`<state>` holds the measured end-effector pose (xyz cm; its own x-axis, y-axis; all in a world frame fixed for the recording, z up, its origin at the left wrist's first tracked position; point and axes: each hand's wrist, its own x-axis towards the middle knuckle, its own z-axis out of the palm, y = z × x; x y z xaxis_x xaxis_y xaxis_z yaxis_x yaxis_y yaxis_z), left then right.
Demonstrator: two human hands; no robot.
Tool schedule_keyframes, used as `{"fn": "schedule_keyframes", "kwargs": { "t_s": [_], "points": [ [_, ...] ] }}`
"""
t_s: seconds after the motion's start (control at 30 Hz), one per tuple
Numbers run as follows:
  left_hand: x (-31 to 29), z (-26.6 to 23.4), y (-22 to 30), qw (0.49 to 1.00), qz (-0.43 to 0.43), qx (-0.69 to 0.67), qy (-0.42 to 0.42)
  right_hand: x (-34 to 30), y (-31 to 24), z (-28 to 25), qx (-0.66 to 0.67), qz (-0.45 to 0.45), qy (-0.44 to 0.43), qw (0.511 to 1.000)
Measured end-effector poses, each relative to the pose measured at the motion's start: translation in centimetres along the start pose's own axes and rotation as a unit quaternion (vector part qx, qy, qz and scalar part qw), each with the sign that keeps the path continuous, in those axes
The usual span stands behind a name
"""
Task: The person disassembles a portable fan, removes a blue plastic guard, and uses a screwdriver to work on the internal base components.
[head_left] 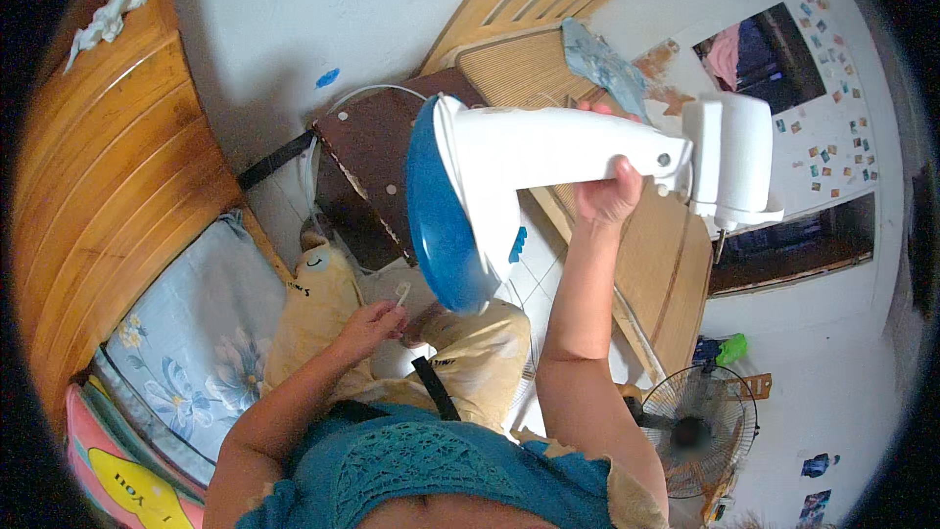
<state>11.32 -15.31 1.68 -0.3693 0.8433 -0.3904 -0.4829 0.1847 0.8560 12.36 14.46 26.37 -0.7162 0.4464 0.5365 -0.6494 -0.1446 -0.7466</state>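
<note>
At the far left a curved wooden headboard (pixel 108 167) rises above a floral cushion (pixel 201 343) in pale blue. Next to it a yellow plush toy (pixel 318 299) lies against the person's lap. The left hand (pixel 370 323) sits just over the toy, its fingers drawn together in a pinch on a small white part (pixel 401 292); what that part is cannot be made out, perhaps a screw or a plastic clip. Above and to the right hangs the fan body (pixel 548 167), a white stand column with a round blue-bottomed base (pixel 441 216) turned toward the camera and a white motor housing (pixel 732 162) at the far end. The right hand (pixel 605 191) is wrapped round the column from below, fingers curled closed on it, holding it up in the air over a dark brown stool (pixel 367 152) and a bamboo mat (pixel 666 255). Low at the right a round wire fan guard (pixel 697 429) stands on the floor.
</note>
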Motion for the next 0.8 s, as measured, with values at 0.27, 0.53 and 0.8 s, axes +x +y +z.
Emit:
{"fn": "schedule_keyframes", "kwargs": {
  "t_s": [0.27,0.53,0.8],
  "points": [
    [-1.6,2.4,4.5,0.957,0.195,0.213,0.022,-1.8,-6.9,-0.7,0.155,-0.072,-0.042,0.984],
    [-4.3,5.4,15.9,0.899,0.405,0.162,0.033,-5.4,-8.4,4.1,0.201,-0.018,-0.04,0.979],
    [-6.3,8.7,24.9,0.846,0.522,0.021,-0.106,-12.0,-8.5,9.4,0.212,0.017,0.006,0.977]
  ]
}}
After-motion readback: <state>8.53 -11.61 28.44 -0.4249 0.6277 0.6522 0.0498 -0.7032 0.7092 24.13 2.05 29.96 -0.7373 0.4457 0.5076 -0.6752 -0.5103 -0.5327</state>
